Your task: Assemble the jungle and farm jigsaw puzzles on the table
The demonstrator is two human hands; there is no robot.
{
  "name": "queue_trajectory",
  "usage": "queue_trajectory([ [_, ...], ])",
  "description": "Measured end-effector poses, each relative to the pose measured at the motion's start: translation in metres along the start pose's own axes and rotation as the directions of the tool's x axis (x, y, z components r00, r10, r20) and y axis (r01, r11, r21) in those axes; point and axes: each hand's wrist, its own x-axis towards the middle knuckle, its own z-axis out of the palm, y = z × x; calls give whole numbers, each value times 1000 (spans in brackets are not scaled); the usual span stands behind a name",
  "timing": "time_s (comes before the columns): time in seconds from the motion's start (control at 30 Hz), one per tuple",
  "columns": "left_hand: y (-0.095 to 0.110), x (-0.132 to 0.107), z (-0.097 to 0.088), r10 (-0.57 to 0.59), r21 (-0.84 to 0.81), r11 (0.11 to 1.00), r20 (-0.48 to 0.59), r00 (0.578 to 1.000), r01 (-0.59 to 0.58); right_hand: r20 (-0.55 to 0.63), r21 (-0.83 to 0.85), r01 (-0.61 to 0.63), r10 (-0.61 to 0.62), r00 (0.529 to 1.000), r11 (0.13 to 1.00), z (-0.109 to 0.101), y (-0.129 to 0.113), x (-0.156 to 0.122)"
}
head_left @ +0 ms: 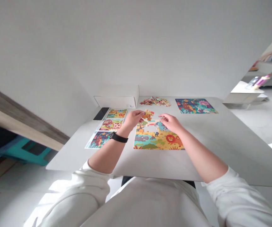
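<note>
On white table (221,142): bright animal puzzle (161,139), gapped.

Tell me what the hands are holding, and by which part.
The left hand holds a yellow-orange puzzle section by its left edge; whether the right hand holds anything cannot be told.

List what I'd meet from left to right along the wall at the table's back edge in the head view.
White rectangular cardboard box → heap of loose multicoloured puzzle pieces → flat, rectangular, mostly blue illustrated picture.
</note>
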Motion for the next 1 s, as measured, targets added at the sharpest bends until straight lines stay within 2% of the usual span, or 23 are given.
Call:
queue_trajectory([
  [0.1,-8,-9,12,6,-72,997,-21,1000,-8,55,178,-25,16,998,984,11,-16,14],
  [0.2,-23,-16,21,47,-128,991,-9,999,-48,101,288,-62,34,994,956,31,-21,19],
  [0.33,-44,-21,23,145,-92,986,69,987,-138,63,279,-45,28,998,959,55,-5,16],
  [0.4,-50,-22,21,150,-29,988,73,986,-149,74,233,-40,24,997,972,61,6,14],
  [0.53,-55,-20,15,121,47,991,46,992,-123,116,192,-32,10,993,981,66,16,11],
  [0.67,-58,-19,13,95,70,993,31,995,-97,83,192,-36,20,996,981,69,16,11],
  [0.9,-63,-16,13,67,5,998,27,997,-67,10,179,22,-24,1000,984,73,21,10],
  [1.0,-63,-14,14,42,-70,997,-18,999,-44,-24,218,31,-27,999,975,73,25,10],
])
